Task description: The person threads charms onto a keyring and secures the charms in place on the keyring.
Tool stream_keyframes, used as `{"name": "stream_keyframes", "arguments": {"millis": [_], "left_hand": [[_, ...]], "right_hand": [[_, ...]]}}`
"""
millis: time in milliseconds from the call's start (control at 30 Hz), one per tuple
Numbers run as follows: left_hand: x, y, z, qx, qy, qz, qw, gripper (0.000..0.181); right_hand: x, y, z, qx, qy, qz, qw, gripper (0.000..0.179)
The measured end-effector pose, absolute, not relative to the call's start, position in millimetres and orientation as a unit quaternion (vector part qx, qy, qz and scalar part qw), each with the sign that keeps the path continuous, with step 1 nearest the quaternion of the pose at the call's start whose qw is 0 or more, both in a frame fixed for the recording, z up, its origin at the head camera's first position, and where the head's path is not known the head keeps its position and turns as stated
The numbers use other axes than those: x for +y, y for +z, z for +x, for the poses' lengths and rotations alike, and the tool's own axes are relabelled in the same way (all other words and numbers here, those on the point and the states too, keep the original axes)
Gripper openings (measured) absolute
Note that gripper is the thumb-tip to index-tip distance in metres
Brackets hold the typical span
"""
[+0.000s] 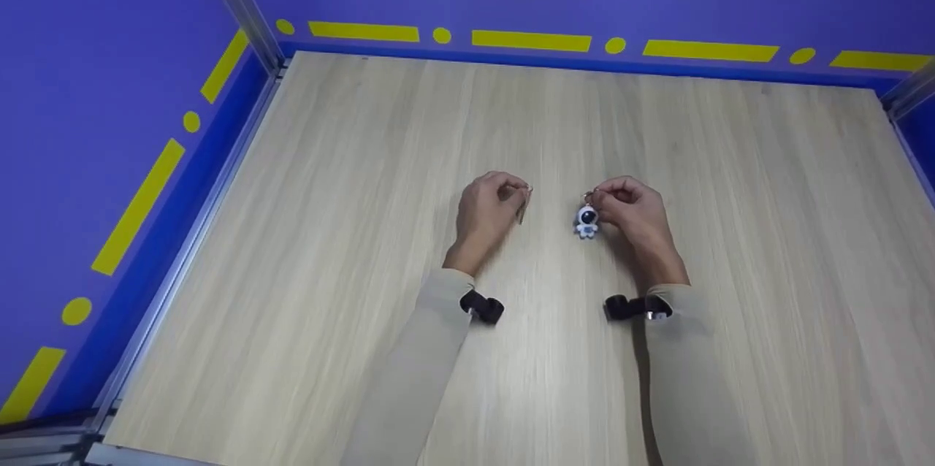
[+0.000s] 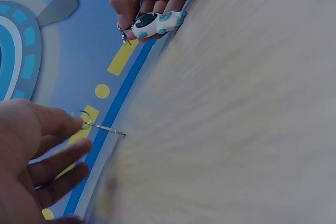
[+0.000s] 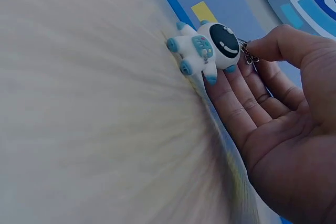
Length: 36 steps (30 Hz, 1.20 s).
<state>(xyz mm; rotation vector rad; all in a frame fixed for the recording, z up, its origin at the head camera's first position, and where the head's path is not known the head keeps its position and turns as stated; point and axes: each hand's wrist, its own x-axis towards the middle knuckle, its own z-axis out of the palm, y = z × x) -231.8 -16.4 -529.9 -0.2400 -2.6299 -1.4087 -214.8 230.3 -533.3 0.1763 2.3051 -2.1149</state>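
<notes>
Over the middle of the table, my left hand (image 1: 488,212) pinches a thin metal key (image 2: 107,128) with a small ring (image 2: 86,115) at its top, between thumb and index finger. The key is seen nearly edge-on. To its right, my right hand (image 1: 637,216) pinches the short metal chain (image 3: 249,54) of an astronaut keychain (image 1: 586,221). The white figure with a dark visor and light blue details dangles below those fingertips. In the right wrist view, the other fingers lie behind the figure. A gap separates the two hands, and key and keychain are apart.
The wood-grain table (image 1: 292,291) stretches out around both hands. Blue panels with yellow markings stand along its back (image 1: 540,60) and left side (image 1: 109,123). A metal frame rail (image 1: 197,210) runs along the left edge. Small black cameras sit at both wrists.
</notes>
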Motion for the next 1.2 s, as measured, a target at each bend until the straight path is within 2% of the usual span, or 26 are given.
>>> {"name": "stream_keyframes", "arguments": {"millis": [267, 633, 800, 1200], "left_hand": [[-14.6, -526.5, -230.0, -0.830, -0.534, -0.124, 0.102, 0.006], [-11.8, -525.5, -229.8, -0.820, -0.550, -0.122, 0.095, 0.004], [-10.8, -524.2, -229.6, -0.811, -0.564, -0.126, 0.095, 0.005], [-9.2, -521.4, -227.2, -0.811, -0.567, -0.113, 0.090, 0.006]], "right_hand": [[230.4, -528.0, -212.5, 0.790, -0.613, 0.009, -0.020, 0.009], [226.2, -506.5, -208.0, 0.831, -0.555, -0.013, -0.050, 0.012], [222.5, -494.2, -204.4, 0.831, -0.555, -0.018, -0.038, 0.010], [224.6, -493.6, -204.6, 0.827, -0.562, -0.001, 0.023, 0.012]]}}
